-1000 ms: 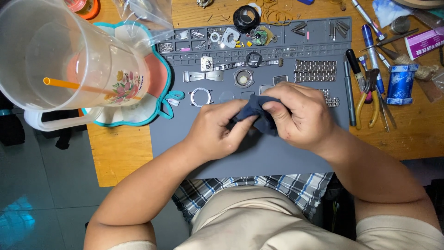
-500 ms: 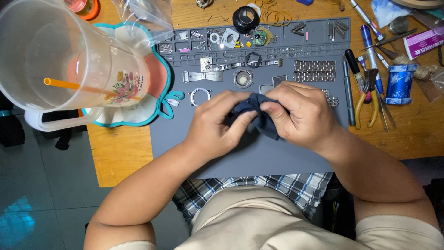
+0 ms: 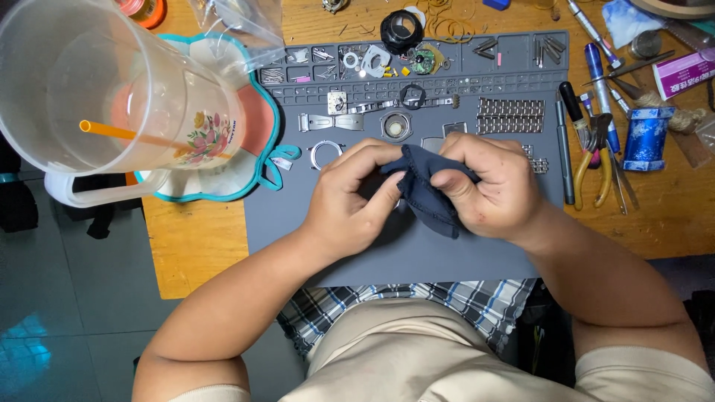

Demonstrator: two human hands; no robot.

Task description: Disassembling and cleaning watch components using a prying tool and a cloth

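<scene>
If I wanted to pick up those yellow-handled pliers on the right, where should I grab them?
Probably by the two yellow handles, coming from above and closing around both together. The pliers lie flat on the wooden table with the handles pointing toward the person, apart from the black-handled screwdriver on their left.

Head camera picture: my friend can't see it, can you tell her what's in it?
Two hands, left hand and right hand, hold a dark blue cloth over a grey mat with small metal parts. A clear jug stands left, tools lie right.

Magenta-white labelled box (image 3: pixel 684 73) top right; clear plastic bag (image 3: pixel 237 26) top centre-left.
</scene>
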